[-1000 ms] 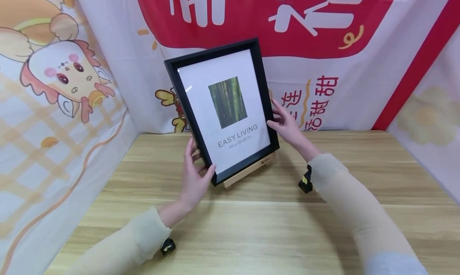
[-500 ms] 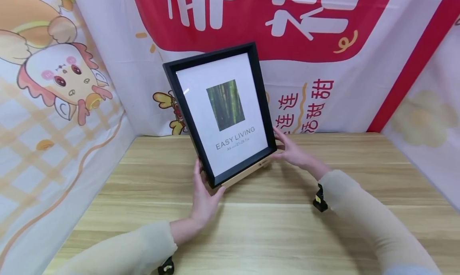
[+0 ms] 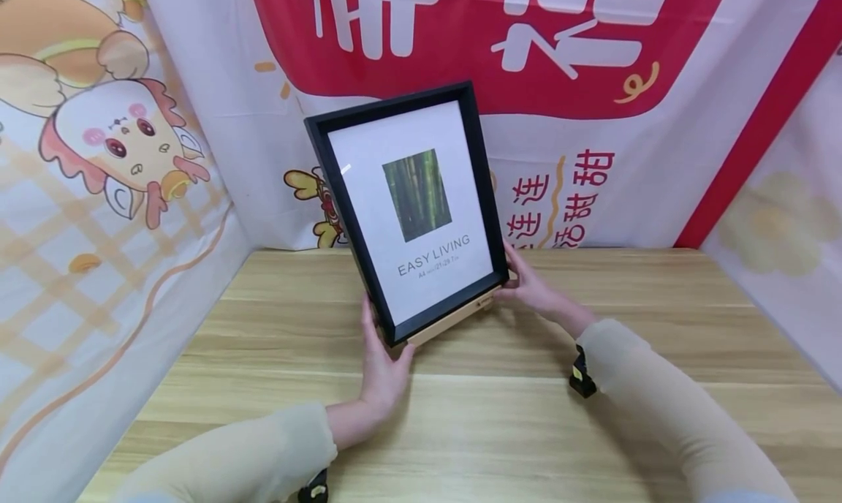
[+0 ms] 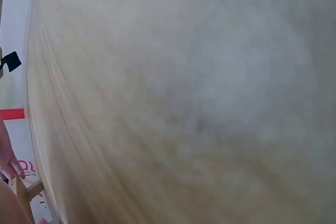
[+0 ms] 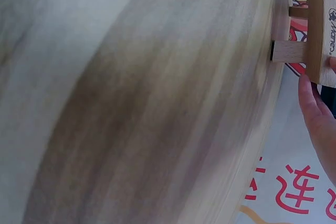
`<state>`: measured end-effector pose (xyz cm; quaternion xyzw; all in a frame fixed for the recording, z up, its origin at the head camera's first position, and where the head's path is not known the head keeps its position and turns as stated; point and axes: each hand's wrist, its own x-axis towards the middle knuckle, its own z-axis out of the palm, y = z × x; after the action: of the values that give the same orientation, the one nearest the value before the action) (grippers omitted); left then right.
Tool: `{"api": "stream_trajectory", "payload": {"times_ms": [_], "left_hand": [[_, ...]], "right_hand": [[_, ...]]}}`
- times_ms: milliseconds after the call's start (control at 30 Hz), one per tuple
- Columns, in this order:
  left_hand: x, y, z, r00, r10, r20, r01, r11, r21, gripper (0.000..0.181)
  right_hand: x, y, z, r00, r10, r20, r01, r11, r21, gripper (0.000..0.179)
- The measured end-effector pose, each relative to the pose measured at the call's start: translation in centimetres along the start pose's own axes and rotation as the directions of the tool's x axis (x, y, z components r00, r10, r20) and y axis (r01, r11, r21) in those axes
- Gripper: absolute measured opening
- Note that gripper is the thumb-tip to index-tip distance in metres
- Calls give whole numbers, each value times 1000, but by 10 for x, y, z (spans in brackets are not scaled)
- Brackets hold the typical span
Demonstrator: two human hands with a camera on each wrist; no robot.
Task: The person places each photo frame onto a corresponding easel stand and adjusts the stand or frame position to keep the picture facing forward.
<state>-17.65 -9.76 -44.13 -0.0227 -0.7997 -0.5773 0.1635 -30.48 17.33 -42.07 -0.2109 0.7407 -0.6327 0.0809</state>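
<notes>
A black picture frame (image 3: 427, 115) leans back, turned slightly, on a small wooden tabletop easel (image 3: 452, 323). Behind its glass is a white sheet (image 3: 355, 174) with a green bamboo picture and "EASY LIVING". My left hand (image 3: 384, 377) holds the near left end of the easel's ledge, thumb in front and fingers behind. At the other end my right hand (image 3: 534, 291) grips the ledge, its fingers partly hidden. In the right wrist view the ledge (image 5: 316, 24) shows the thumb on its front and a finger beneath. The frame hides the easel's upper part.
The easel stands on a wood-grain table (image 3: 473, 430). Behind it hangs a red and white printed cloth (image 3: 559, 93). A cartoon cloth (image 3: 118, 145) closes off the left side, and a pale cloth (image 3: 783, 269) the right.
Both hands have slid down from the sides of the picture frame to the easel's ledge. Over the last half second they stay there, while the view shifts slightly.
</notes>
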Motion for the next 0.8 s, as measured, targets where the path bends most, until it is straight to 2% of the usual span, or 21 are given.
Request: {"api": "stream_trajectory", "payload": {"times_ms": [233, 400, 533, 700, 800], "left_hand": [[3, 2, -2, 999, -24, 35, 23, 999, 22, 114], [8, 2, -3, 998, -2, 68, -1, 999, 49, 114], [13, 1, -2, 994, 16, 105, -21, 999, 42, 114], [19, 1, 1, 987, 26, 162, -29, 999, 19, 113], [22, 2, 3, 981, 13, 196, -20, 999, 33, 113]], "right_hand": [[-7, 2, 0, 1000, 21, -19, -21, 999, -42, 111], [-17, 5, -2, 999, -14, -47, 11, 999, -51, 112], [-28, 5, -2, 995, -40, -92, 36, 998, -51, 112], [-43, 5, -2, 988, -13, -156, 4, 998, -58, 111], [-51, 5, -3, 982, -1, -188, -13, 997, -75, 109]]}}
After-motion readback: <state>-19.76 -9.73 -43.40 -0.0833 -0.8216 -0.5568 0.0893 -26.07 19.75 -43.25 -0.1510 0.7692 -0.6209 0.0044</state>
